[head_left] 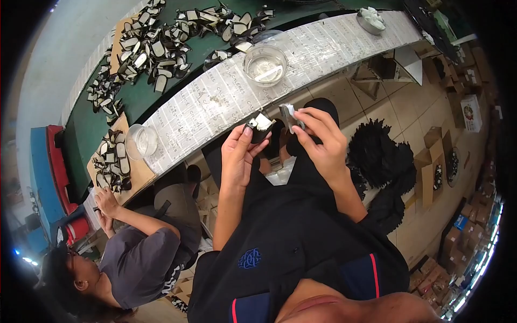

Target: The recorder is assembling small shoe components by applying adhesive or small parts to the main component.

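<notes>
Pinched between thumb and fingertips of my left hand (237, 153) is a small black piece with a pale lining (260, 124), looks like a cut shoe-upper part, sticking up out of the top of my fingers and tilted toward my other hand. So that hand is closed on it, not a loose hold. My right hand (321, 141) is closed too, curled around a small grey-and-white strip (288, 114) that pokes out on the thumb side, up near my fingertips. The two pieces sit just beside each other in front of my chest, close but I can't tell if they actually touch.

Both hands hover just off the near edge of the long bench covered in printed paper (215, 102), over my lap, not resting on it. Straight ahead on that paper is a round clear bowl (265, 64) with something pale in it, and a second clear bowl (142, 141) sits further down to my left. Behind the paper strip, on the green surface (140, 97), there's a big scatter of black-and-white cut pieces (156, 46), plus a smaller batch on a cardboard sheet (134, 169).

A person in a grey shirt (140, 258) is sitting on my left with hands near that cardboard. Heap of black material (379, 156) on the tiled floor to my right.
</notes>
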The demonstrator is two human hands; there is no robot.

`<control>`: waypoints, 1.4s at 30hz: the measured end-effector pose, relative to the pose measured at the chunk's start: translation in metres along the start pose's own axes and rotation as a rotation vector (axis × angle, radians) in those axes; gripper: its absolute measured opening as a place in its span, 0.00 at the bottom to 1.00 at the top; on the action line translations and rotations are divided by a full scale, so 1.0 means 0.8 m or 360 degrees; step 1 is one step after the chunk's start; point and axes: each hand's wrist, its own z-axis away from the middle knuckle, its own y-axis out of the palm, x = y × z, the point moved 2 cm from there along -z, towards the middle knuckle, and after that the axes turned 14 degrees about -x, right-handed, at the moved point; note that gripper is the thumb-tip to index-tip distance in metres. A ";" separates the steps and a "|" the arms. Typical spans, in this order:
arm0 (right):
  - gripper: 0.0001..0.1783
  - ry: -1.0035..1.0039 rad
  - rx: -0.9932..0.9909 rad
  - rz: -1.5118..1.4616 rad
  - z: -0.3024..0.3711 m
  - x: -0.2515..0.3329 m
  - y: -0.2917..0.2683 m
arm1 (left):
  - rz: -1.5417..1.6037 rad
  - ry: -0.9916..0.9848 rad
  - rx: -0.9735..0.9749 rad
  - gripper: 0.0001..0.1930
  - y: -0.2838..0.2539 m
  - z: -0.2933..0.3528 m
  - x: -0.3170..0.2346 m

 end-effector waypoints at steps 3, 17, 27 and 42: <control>0.16 0.0017 -0.0024 -0.0044 0.002 0.008 -0.007 | 0.0008 -0.0045 0.0003 0.15 -0.001 0.006 0.002; 0.16 0.0037 -0.0048 0.0044 0.016 0.020 -0.027 | 0.0010 -0.0030 0.0052 0.13 0.001 0.032 0.004; 0.17 -0.0091 0.0097 -0.0020 0.025 0.037 -0.023 | 0.0015 0.0007 0.0089 0.13 0.006 0.039 0.005; 0.14 -0.0246 -0.0265 -0.0043 0.035 0.091 -0.091 | 0.0260 0.0054 0.0503 0.18 0.007 0.076 0.008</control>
